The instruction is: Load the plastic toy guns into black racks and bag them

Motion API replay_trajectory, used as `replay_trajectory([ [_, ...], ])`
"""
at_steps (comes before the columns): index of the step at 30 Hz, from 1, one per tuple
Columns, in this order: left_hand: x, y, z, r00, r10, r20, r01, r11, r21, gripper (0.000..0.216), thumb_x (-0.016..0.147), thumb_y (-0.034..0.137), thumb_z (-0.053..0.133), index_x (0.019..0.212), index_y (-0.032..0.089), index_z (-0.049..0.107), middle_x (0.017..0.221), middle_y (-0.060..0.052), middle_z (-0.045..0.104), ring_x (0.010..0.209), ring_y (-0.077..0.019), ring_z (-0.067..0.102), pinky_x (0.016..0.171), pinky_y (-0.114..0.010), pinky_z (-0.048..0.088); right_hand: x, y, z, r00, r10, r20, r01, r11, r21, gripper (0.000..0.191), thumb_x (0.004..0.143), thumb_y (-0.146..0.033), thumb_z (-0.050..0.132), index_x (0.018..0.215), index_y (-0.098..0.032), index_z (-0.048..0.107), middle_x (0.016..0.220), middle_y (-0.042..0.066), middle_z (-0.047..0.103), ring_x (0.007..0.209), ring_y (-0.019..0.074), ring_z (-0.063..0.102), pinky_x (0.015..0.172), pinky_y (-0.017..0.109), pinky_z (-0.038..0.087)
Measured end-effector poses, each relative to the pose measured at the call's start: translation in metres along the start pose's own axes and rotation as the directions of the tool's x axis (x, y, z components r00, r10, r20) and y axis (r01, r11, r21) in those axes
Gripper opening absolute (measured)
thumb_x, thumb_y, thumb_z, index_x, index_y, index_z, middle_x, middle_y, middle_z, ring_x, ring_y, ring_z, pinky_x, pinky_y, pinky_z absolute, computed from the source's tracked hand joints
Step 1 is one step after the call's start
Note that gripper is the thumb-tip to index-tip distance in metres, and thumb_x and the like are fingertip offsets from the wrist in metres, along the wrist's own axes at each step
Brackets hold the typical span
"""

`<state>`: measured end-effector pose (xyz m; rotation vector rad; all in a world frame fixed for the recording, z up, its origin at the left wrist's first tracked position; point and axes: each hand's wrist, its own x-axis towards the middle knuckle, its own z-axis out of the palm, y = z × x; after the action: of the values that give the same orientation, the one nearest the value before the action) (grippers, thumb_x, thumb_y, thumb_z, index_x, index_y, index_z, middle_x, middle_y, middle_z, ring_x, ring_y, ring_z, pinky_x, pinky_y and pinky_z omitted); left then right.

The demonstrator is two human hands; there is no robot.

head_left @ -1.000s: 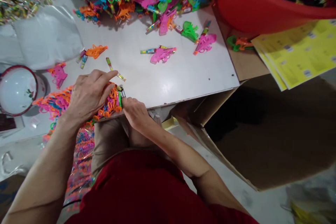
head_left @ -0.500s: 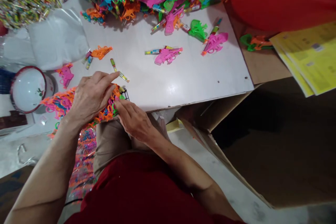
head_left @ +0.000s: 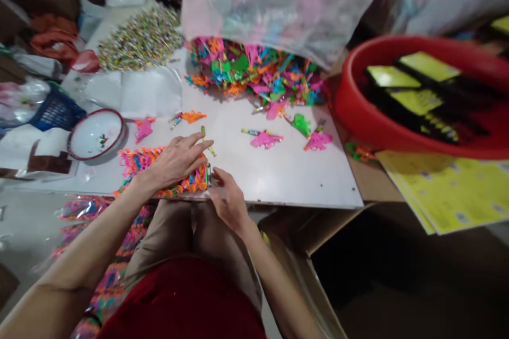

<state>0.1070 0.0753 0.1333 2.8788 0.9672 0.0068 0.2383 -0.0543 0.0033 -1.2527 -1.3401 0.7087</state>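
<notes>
Where the white tabletop (head_left: 278, 175) runs out at the far left, a blue basket (head_left: 55, 111) sits beside a white bowl with a red rim (head_left: 95, 135), and behind them clear plastic sheets (head_left: 135, 92) lie in front of a heap of tiny speckled pieces (head_left: 139, 39). Just right of the bowl lies a single pink toy (head_left: 143, 128), with an orange toy (head_left: 193, 115) a little further on. At the near edge of the tabletop a packed row of orange and pink toys (head_left: 137, 161) stretches sideways. The left hand (head_left: 178, 159) lies flat on the row's right half, fingers spread and released, palm pressing down and gripping nothing. The right hand (head_left: 226, 198) meets the row's right end, its fingertips curled against a small dark piece (head_left: 209, 177) there; whether they pinch it cannot be told. Below the table edge, bagged toys (head_left: 79, 209) show beside the person's knee. Past the hands, a pink toy gun (head_left: 265, 139), a green toy (head_left: 301, 124) and another pink one (head_left: 318, 140) lie loose, well apart from the row. Behind them a big heap of coloured toys (head_left: 254, 71) spills from a clear bag (head_left: 286, 0). Further right stands a red tub (head_left: 382, 116), with yellow printed sheets (head_left: 449, 190) in front of it and an open cardboard box (head_left: 318, 233) below.
</notes>
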Motion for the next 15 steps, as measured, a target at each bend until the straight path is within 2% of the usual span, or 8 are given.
replay_trajectory([
  [2,-0.020,0.004,-0.025,0.985,-0.065,-0.158,0.047,0.992,-0.115,0.039,0.098,0.035,0.036,0.129,0.018,0.052,0.137,-0.013,0.052,0.126,-0.0254,0.049,0.104,-0.044,0.040,0.012,0.012,-0.015,0.992,0.122,-0.015,-0.121,0.990,0.068,0.038,0.092,-0.031,0.051,0.129,-0.022,0.053,0.120,0.011,0.065,0.107,0.0203,0.064,0.091,0.037,0.055],
  [3,-0.034,0.008,-0.036,0.978,-0.093,-0.184,0.055,0.978,-0.202,0.036,0.098,0.036,0.036,0.124,0.019,0.055,0.131,-0.011,0.057,0.122,-0.0234,0.052,0.102,-0.040,0.042,0.021,0.019,-0.020,0.984,0.176,-0.014,-0.175,0.981,0.082,0.036,0.091,-0.033,0.051,0.125,-0.022,0.057,0.117,0.010,0.066,0.105,0.0205,0.065,0.090,0.037,0.054],
  [4,-0.049,0.014,-0.045,0.983,-0.100,-0.151,0.051,0.952,-0.302,0.034,0.098,0.036,0.035,0.118,0.020,0.059,0.120,-0.008,0.063,0.113,-0.0205,0.057,0.098,-0.035,0.044,0.031,0.025,-0.022,0.976,0.216,-0.005,-0.215,0.973,0.089,0.034,0.091,-0.035,0.051,0.122,-0.022,0.060,0.115,0.010,0.067,0.105,0.0208,0.065,0.090,0.037,0.054],
  [6,-0.082,0.024,-0.047,0.995,0.031,0.100,0.022,0.869,-0.495,0.031,0.098,0.032,0.036,0.103,0.022,0.065,0.100,-0.002,0.069,0.093,-0.0145,0.063,0.084,-0.024,0.047,0.051,0.035,-0.018,0.970,0.240,0.036,-0.243,0.964,0.111,0.033,0.088,-0.036,0.053,0.117,-0.022,0.064,0.112,0.009,0.069,0.103,0.0210,0.066,0.091,0.037,0.053],
  [8,-0.108,0.027,-0.028,0.924,0.172,0.343,0.067,0.809,-0.584,0.028,0.094,0.029,0.041,0.099,0.022,0.067,0.092,-0.001,0.071,0.084,-0.0134,0.064,0.075,-0.021,0.047,0.067,0.040,-0.006,0.970,0.217,0.105,-0.232,0.960,0.156,0.033,0.086,-0.034,0.053,0.114,-0.021,0.066,0.108,0.008,0.071,0.101,0.0204,0.066,0.091,0.036,0.052],
  [9,-0.117,0.025,-0.012,0.910,0.154,0.386,0.104,0.814,-0.571,0.027,0.090,0.028,0.044,0.099,0.022,0.068,0.093,-0.002,0.072,0.085,-0.0150,0.064,0.076,-0.022,0.047,0.072,0.041,0.001,0.969,0.203,0.142,-0.227,0.958,0.176,0.033,0.085,-0.033,0.053,0.112,-0.022,0.067,0.106,0.006,0.072,0.100,0.0200,0.066,0.091,0.036,0.053],
  [12,-0.128,0.001,0.041,0.936,-0.191,0.296,0.324,0.794,-0.515,0.030,0.085,0.030,0.041,0.093,0.019,0.068,0.092,-0.006,0.073,0.083,-0.0201,0.066,0.075,-0.028,0.049,0.070,0.038,0.012,0.959,0.186,0.212,-0.228,0.955,0.192,0.028,0.084,-0.033,0.052,0.102,-0.022,0.070,0.099,0.003,0.073,0.095,0.0199,0.066,0.089,0.036,0.054],
  [15,-0.123,-0.028,0.077,0.917,-0.369,0.152,0.390,0.746,-0.540,0.027,0.080,0.035,0.043,0.073,0.019,0.063,0.069,-0.006,0.068,0.067,-0.0211,0.062,0.066,-0.030,0.048,0.048,0.032,0.004,0.946,0.233,0.226,-0.281,0.936,0.211,0.026,0.084,-0.034,0.053,0.098,-0.022,0.070,0.095,0.003,0.073,0.088,0.0195,0.067,0.084,0.036,0.055],
])
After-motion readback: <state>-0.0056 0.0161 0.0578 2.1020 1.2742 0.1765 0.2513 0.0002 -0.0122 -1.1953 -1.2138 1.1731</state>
